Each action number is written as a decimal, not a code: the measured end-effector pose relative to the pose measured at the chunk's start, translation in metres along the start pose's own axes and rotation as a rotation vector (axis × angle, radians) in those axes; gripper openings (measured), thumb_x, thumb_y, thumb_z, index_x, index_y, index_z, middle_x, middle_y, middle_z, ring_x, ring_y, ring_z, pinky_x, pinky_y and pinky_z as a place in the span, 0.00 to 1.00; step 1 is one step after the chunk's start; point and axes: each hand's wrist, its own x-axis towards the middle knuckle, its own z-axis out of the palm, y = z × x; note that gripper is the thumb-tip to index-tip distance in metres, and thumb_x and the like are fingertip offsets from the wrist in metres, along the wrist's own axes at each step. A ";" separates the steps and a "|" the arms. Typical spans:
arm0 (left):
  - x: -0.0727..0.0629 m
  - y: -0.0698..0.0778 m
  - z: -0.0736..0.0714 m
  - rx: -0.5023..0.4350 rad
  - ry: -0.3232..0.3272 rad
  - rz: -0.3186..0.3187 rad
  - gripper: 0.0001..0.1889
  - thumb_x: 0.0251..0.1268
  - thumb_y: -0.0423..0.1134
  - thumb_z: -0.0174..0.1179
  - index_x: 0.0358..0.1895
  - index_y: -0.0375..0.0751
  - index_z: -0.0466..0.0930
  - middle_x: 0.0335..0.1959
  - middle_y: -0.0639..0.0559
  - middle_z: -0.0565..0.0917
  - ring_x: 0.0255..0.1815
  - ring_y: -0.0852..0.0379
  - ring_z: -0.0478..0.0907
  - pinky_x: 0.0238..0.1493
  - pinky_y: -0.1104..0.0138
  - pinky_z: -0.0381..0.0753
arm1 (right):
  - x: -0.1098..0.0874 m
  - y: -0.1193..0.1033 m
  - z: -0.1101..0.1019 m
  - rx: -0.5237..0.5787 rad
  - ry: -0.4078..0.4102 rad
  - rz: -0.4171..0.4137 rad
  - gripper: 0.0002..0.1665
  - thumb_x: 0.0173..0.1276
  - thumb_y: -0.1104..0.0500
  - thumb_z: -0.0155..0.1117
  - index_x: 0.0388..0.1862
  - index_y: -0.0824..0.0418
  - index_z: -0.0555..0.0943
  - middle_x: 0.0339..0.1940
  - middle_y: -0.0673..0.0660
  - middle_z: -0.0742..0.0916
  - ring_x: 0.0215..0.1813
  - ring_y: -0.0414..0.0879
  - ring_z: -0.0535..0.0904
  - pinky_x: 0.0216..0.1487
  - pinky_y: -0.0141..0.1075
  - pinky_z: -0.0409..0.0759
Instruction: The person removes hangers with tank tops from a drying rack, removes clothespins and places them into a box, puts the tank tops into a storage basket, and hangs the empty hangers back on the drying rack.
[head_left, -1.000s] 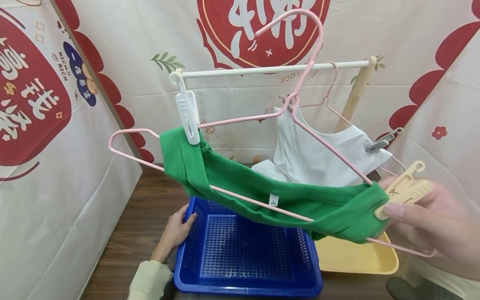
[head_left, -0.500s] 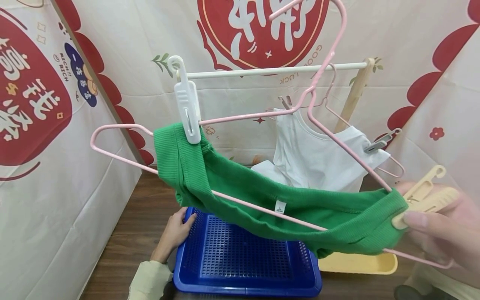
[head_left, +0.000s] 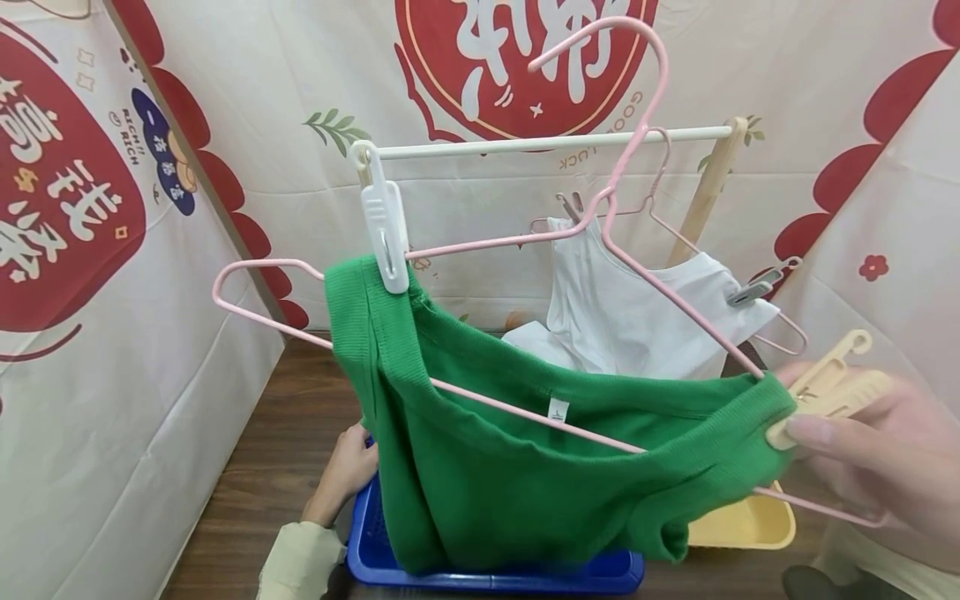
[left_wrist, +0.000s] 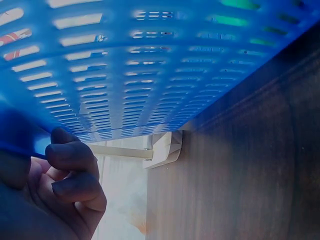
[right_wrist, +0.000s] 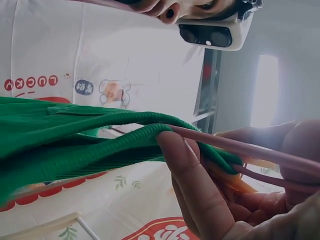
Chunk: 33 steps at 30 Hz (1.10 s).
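A green sleeveless top (head_left: 510, 492) hangs on a pink clothes hanger (head_left: 480, 245), its body draping over the blue basket (head_left: 495, 582). A white clothes peg (head_left: 385, 233) clips its left shoulder; a cream clothes peg (head_left: 832, 387) is at the right one. My right hand (head_left: 885, 467) holds the hanger's right end, thumb on the cream peg. In the right wrist view, the fingers (right_wrist: 190, 175) pinch the green strap (right_wrist: 130, 125) together with the hanger wire. My left hand (head_left: 348, 467) grips the basket's left rim; its fingers curl over the edge in the left wrist view.
Behind stands a rack with a white rail (head_left: 525, 147), where a white sleeveless top (head_left: 622, 321) hangs on another pink hanger with grey pegs (head_left: 753, 287). A yellow tray (head_left: 742, 525) lies right of the basket. Printed cloth walls (head_left: 247, 208) enclose the wooden surface (head_left: 292, 400).
The green top's body has dropped open and now hangs down over the basket. The hanger rose and shifted right, then came back down and left. My left hand has stayed on the rim.
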 end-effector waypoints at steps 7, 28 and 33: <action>0.001 -0.001 0.000 -0.002 -0.014 -0.036 0.13 0.66 0.31 0.53 0.23 0.42 0.63 0.18 0.55 0.62 0.20 0.57 0.63 0.25 0.66 0.66 | 0.008 0.004 0.004 0.027 -0.004 -0.058 0.26 0.64 0.86 0.34 0.55 0.80 0.75 0.44 0.67 0.88 0.20 0.47 0.75 0.28 0.31 0.77; -0.001 0.001 0.000 -0.009 -0.007 -0.033 0.06 0.59 0.28 0.54 0.37 0.38 0.79 0.34 0.45 0.83 0.34 0.53 0.77 0.37 0.59 0.78 | 0.023 0.009 0.011 0.280 -0.211 -0.015 0.30 0.67 0.85 0.28 0.57 0.76 0.75 0.22 0.58 0.77 0.14 0.47 0.57 0.09 0.29 0.58; 0.000 0.000 0.000 -0.009 -0.013 -0.037 0.11 0.59 0.28 0.53 0.43 0.37 0.80 0.37 0.43 0.85 0.37 0.51 0.79 0.41 0.56 0.79 | 0.025 0.013 0.011 0.204 -0.164 -0.017 0.29 0.66 0.87 0.30 0.55 0.77 0.76 0.29 0.59 0.83 0.17 0.49 0.58 0.13 0.34 0.58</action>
